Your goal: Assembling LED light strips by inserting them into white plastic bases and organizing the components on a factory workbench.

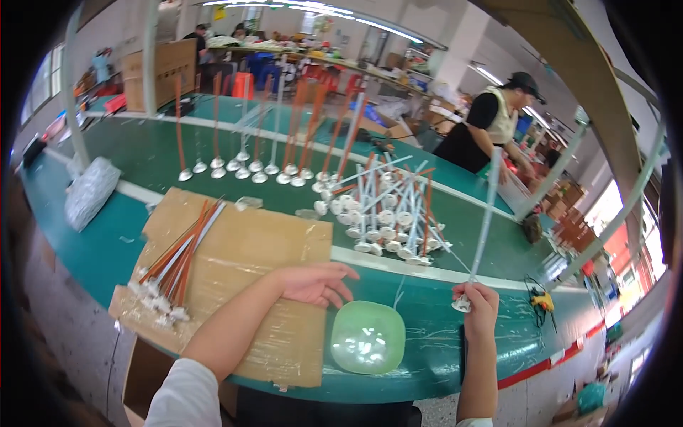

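Observation:
My right hand (478, 302) grips the lower end of a pale translucent rod (486, 213) with a white round base, which stands nearly upright in my fist. My left hand (316, 283) is open, palm partly turned up and fingers loosely apart, between the cardboard sheet (235, 235) and a light green bowl (397, 318). Small shiny pieces lie in the bowl, too small to name. Beyond my hands is a heap of white and brown rods with round white bases (388, 217). On the cardboard lies a bundle of similar rods (186, 260), with white ends toward me.
A row of rods (257, 168) stands upright on the green belt (142, 153). At the left is a grey wrapped bundle (92, 192); at the right, a yellow tool (542, 300) with a cord. Across the belt a person (491, 124) in a cap works. Metal posts flank the table.

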